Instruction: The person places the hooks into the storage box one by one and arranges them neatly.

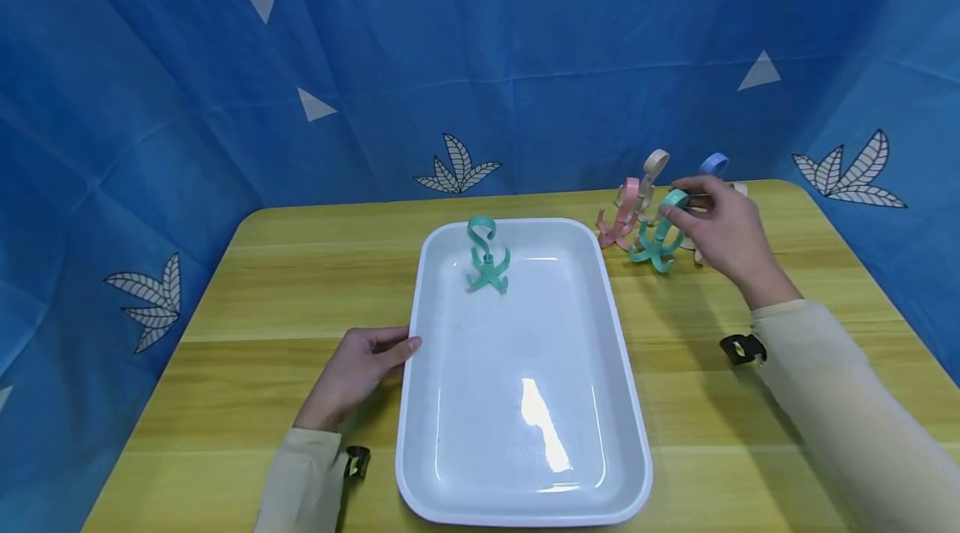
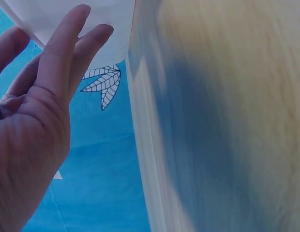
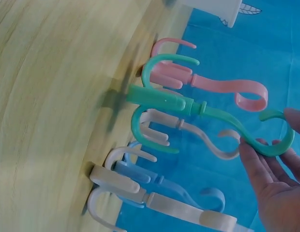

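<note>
My right hand [image 1: 726, 226] holds a green octopus-style hanging hook [image 1: 657, 243] by its curled top, thumb and fingers pinching the curve. In the right wrist view, this hook's pronged base [image 3: 162, 100] shows in front of the other hooks. A white tray [image 1: 525, 358] lies on the table, and my left hand [image 1: 351, 370] grips its left rim, thumb over the edge and fingers along the outer wall. Inside the tray, near its far left corner, stands another green hook [image 1: 488, 266]. Whether the held hook touches the table is hard to tell.
Beyond the tray's right side stand a pink hook [image 1: 624, 212], a beige hook [image 1: 651, 174] and a blue hook [image 1: 714, 164]. A whitish hook [image 3: 164, 205] is partly hidden by my right hand in the head view. Blue cloth [image 1: 375, 41] hangs behind the wooden table [image 1: 300, 283].
</note>
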### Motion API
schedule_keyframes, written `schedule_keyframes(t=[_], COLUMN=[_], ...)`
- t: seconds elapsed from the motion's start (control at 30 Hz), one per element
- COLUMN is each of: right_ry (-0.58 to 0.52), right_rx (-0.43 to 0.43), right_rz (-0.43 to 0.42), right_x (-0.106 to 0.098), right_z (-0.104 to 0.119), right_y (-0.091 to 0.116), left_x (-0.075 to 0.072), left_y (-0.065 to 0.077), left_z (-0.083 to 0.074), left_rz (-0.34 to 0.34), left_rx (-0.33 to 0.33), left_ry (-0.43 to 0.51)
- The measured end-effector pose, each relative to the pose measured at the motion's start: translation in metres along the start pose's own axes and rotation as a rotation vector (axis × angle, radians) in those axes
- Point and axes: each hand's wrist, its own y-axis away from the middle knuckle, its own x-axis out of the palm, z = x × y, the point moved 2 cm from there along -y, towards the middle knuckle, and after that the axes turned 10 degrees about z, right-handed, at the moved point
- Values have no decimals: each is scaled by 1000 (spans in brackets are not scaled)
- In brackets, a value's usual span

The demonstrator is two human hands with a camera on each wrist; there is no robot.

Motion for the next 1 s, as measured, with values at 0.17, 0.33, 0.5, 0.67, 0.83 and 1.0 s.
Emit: schedule_keyframes(t=[0.17,0.33,0.5,0.67,0.83,1.0], right_ry=[17,47,62,70,79,93], right_rx=[-37,-60,-65,-85,-108,-129], right_rz=[-9,-1,30,46,44,37], right_x=[-2,-7,-11,-16,-18,-20], right_z=[1,6,11,17,27,37], right_y=[4,8,15,20,25,31], left_x=[-1,-1,0,0,-1,-1], left_y=[1,-1,0,-1,0,0], left_z=[1,0,1,1,2,3], left_rz=[-4,-12,-14,-16,-13,-7], left_rx=[-7,-2,-5,-17,-21,-9], left_ry=[-15,-19,-31,-17,-2,-5])
